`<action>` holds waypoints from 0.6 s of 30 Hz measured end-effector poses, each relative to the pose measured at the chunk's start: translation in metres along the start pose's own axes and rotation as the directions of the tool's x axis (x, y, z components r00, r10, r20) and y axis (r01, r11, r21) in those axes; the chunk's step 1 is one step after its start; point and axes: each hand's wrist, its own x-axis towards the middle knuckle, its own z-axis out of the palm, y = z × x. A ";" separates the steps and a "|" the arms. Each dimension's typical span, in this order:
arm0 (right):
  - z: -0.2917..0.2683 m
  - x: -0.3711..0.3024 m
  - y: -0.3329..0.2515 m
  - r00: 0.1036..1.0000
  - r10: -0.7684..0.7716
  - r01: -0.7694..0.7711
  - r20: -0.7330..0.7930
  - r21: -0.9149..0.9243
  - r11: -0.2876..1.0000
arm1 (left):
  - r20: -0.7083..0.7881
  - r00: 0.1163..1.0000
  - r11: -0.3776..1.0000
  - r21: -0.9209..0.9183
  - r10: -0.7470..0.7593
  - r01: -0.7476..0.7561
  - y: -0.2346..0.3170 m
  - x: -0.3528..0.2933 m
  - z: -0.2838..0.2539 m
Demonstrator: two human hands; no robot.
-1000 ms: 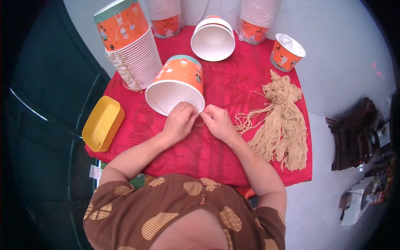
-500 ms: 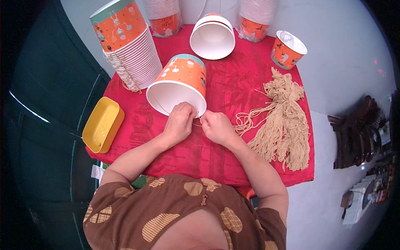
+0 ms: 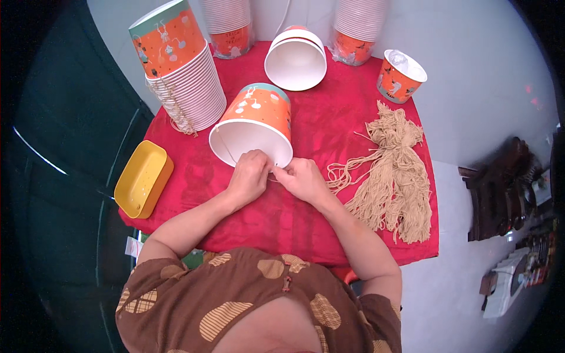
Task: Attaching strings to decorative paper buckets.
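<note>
An orange paper bucket (image 3: 259, 112) with a green base band and white figures lies tipped on the red cloth, its white mouth toward me. A thin beige cord (image 3: 227, 146) runs from the left of the rim across the opening to my fingers. My left hand (image 3: 250, 177) is closed at the lower right of the rim, pinching the cord. Close beside it, my right hand (image 3: 303, 178) pinches the cord between thumb and forefinger just outside the rim. The fingertips nearly meet, and the exact grip is partly hidden. To the right lies a bundle of beige cords (image 3: 391, 182).
A yellow plastic tub (image 3: 154, 185) sits at the left table edge. Behind it stands a tall bucket stack (image 3: 191, 91) with cords hanging on it. White-mouthed buckets (image 3: 295, 63) lie at the back, near wrapped stacks (image 3: 353, 44). A small bucket (image 3: 398, 82) holds clear plastic.
My right hand has moved slightly left, closer to my left hand at the rim. The whole view has shifted a little. Both hands keep their pinch on the cord.
</note>
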 end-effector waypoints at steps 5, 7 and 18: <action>0.008 0.006 0.021 0.990 0.101 -0.090 -0.104 0.101 0.991 | 0.032 0.997 0.998 -0.004 0.071 -0.070 0.005 0.003 -0.005; 0.005 0.007 0.022 0.980 0.130 -0.111 -0.154 0.124 0.986 | 0.031 0.996 0.994 -0.071 0.084 -0.081 0.015 0.000 -0.013; -0.020 0.008 0.025 0.896 0.156 -0.009 -0.416 0.334 0.943 | -0.522 0.848 0.971 -0.147 0.086 -0.189 0.080 -0.006 -0.107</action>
